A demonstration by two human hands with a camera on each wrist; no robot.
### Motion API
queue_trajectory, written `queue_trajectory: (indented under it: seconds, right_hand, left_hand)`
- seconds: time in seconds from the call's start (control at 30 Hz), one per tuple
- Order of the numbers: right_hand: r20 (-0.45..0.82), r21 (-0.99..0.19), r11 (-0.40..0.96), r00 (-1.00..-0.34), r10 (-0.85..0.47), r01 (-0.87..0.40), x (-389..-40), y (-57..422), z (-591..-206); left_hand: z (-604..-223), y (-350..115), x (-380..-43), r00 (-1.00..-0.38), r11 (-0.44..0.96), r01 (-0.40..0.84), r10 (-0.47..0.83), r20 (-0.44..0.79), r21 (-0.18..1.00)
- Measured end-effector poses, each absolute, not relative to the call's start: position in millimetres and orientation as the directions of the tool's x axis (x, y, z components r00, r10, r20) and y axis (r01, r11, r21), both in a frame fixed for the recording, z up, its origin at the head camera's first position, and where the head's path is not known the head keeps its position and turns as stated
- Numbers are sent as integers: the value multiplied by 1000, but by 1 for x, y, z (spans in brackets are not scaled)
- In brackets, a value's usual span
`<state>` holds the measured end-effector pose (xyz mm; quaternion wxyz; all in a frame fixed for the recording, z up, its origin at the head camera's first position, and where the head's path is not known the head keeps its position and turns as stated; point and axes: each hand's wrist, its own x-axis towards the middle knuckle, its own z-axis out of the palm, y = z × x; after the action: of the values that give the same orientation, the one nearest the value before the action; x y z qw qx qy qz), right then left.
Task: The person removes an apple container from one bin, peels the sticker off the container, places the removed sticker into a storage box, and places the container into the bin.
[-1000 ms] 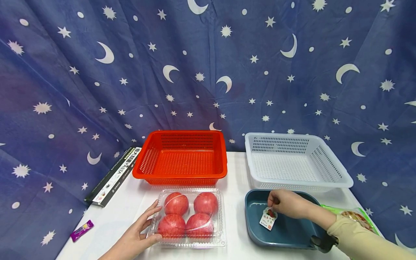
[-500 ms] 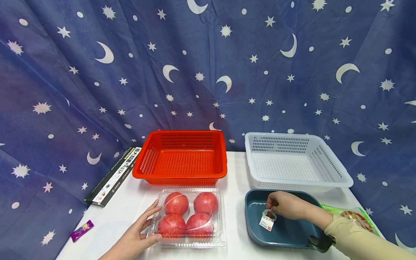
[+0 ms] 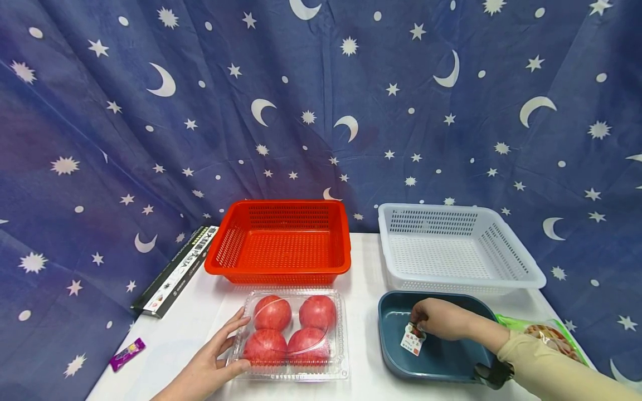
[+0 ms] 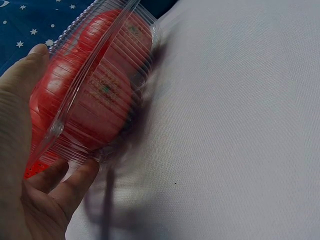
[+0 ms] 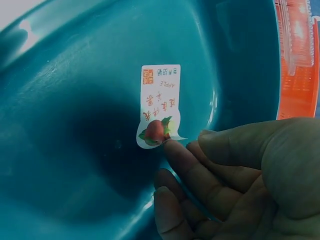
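Note:
A clear plastic clamshell box (image 3: 337,334) of several red apples (image 3: 308,346) stands at the front centre of the table. My left hand (image 3: 213,356) rests spread against its left side; in the left wrist view the thumb and fingertips touch the ribbed plastic wall. Inside a dark teal tub (image 3: 388,356) on the right, my right hand (image 3: 441,318) reaches down to a white paper label (image 3: 412,341) with a printed apple. In the right wrist view a fingertip touches the lifted edge of the label (image 5: 160,95), and the thumb stays apart.
Behind the box stands a red basket (image 3: 276,272), and a white basket (image 3: 463,282) is behind the tub. A black pasta box (image 3: 173,278) and a small purple packet (image 3: 127,355) lie at left. A green bag (image 3: 549,337) lies at right, partly under the sleeve.
My right hand has shifted slightly down and left over the label. The label tilted and now shows its printed face again. My left hand and the apple box have not moved.

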<state>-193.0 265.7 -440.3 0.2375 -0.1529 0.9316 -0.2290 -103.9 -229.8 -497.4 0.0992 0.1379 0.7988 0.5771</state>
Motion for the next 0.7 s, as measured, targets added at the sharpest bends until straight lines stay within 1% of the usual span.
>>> queue_trajectory:
  seconds: [0.23, 0.43, 0.7]
  right_hand:
    - [-373, -483, 860, -850, -372, -165, -194, 267, -439]
    - [-350, -460, 868, -860, -371, -187, -194, 270, -435]
    - [-337, -477, 864, -876, -346, -158, -192, 270, -427]
  left_hand:
    - [-498, -230, -103, -940, 275, 116, 340, 16, 954]
    - [-500, -230, -104, -941, 281, 115, 337, 15, 953]
    - [-498, -230, -104, -942, 291, 102, 336, -2, 951]
